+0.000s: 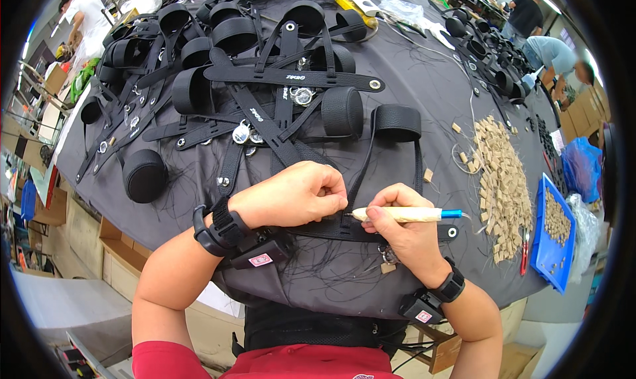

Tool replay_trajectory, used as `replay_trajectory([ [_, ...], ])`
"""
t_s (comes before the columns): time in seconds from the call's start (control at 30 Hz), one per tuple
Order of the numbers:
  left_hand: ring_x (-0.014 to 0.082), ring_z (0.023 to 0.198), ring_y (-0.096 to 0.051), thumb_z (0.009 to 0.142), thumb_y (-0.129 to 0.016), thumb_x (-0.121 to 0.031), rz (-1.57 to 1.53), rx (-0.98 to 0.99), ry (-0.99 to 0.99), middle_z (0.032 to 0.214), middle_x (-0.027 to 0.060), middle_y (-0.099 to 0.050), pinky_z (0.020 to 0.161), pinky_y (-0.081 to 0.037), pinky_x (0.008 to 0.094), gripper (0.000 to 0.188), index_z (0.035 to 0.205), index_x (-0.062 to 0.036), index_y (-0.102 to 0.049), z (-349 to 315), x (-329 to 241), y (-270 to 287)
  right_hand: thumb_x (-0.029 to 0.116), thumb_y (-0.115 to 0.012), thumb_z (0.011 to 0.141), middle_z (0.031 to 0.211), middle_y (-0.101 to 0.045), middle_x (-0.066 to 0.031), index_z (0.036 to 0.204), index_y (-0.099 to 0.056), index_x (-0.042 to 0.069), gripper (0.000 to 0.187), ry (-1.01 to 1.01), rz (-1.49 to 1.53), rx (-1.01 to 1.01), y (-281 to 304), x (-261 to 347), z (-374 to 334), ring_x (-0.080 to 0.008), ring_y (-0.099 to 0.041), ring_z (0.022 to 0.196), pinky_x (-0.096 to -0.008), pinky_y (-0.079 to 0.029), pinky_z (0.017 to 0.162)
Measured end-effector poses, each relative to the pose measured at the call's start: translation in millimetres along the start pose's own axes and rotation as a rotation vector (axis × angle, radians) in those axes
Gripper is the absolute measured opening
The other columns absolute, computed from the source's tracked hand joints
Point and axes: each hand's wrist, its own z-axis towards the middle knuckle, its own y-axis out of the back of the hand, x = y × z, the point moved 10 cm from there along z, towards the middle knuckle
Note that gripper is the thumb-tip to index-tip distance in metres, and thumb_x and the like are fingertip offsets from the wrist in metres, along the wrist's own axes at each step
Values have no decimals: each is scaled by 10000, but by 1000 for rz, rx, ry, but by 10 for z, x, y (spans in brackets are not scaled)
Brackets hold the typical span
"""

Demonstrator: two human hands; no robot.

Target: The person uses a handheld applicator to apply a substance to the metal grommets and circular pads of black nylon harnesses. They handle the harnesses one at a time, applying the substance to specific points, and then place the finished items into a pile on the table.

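My right hand point(407, 230) grips a pen-shaped tool point(401, 214) with a cream wrapped handle, a blue end and a thin cord trailing from it. Its fine dark tip points left, just above a black strap point(434, 233) with a metal eyelet. Close to that tip, my left hand point(298, 197) is closed in a pinch over the same strap; whatever lies between its fingertips is hidden. A narrow black band loops away from the strap to a round black leather cuff point(397, 123). Small metal rings and a tan block point(387, 268) lie under my right wrist.
Black straps and cuffs with metal rings point(242, 133) heap across the far left table. At right are a pile of small tan blocks point(503, 187), red-handled snips point(525, 253) and a blue tray point(560, 284). Loose black threads litter the grey cloth point(298, 280). Other people stand farther back.
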Motion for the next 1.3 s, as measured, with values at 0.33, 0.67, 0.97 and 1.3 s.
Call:
replay_trajectory([
  [0.33, 155, 863, -632, 855, -627, 13, 418, -750, -264, 964, 79, -590, 747, -512, 289, 94, 949, 14, -625, -722, -585, 1065, 113, -586, 963, 806, -681, -127, 923, -564, -14, 135, -4, 337, -133, 220, 68, -27, -155, -683, 665, -300, -596, 619],
  [0.67, 265, 944, -552, 750, -775, -166, 848, -283, -263, 1021, 82, -583, 844, -424, 360, 478, 1177, -34, -603, -706, -698, -201, 292, -586, 973, 671, -543, -35, 950, -563, 60, 234, 322, 554, -549, 1525, 663, -205, -158, -596, 629, -273, -496, 530],
  [0.97, 253, 827, -568, 737, -698, -48, 1056, -304, -387, 915, 66, -579, 762, -449, 358, 321, 1056, -39, -665, -589, -812, -406, 280, -623, 953, 667, -521, -5, 905, -576, 93, 199, 249, 864, -513, 1828, 522, -174, -140, -535, 612, -255, -462, 545],
  [1.3, 209, 676, -545, 741, -668, 24, 840, -550, -469, 720, 71, -568, 643, -417, 300, 215, 944, -30, -713, -743, -2470, 423, 260, -637, 946, 623, -523, 4, 844, -576, 99, 200, 378, 1014, -648, 2529, 602, -388, -122, -532, 573, -243, -454, 515],
])
